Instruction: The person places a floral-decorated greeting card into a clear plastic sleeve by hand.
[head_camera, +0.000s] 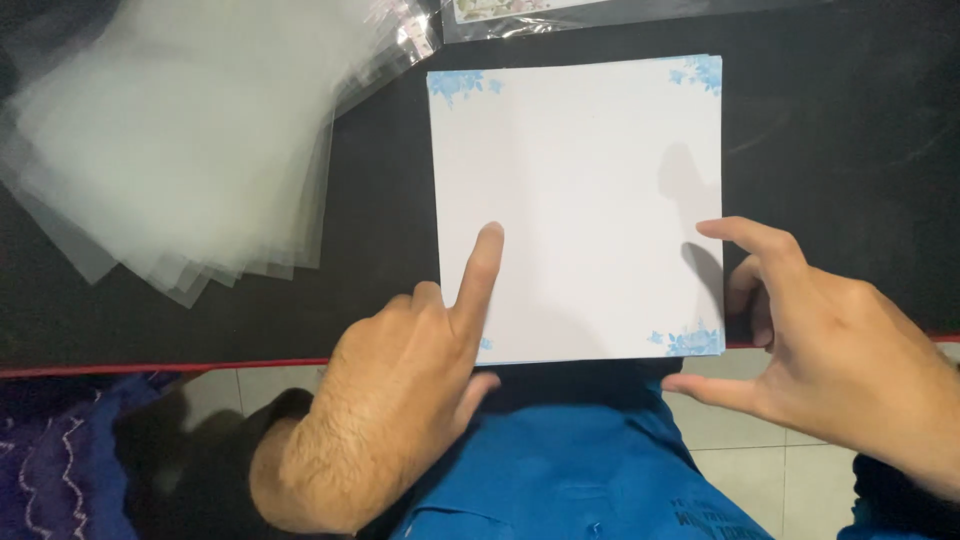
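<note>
A stack of white square paper sheets (580, 190) with blue flowers in the corners lies on a black table (830, 150), near its front edge. My left hand (395, 400) presses its index fingertip on the top sheet, thumb under the front edge. My right hand (820, 340) hovers at the stack's right front corner with index finger and thumb spread apart, the index tip close to the right edge. It holds nothing.
A fanned pile of clear plastic sleeves (170, 140) lies at the left of the table. Another clear packet (560, 12) sits at the back edge. A red strip (150, 367) trims the table's front. Below are my blue clothing (570, 470) and a tiled floor.
</note>
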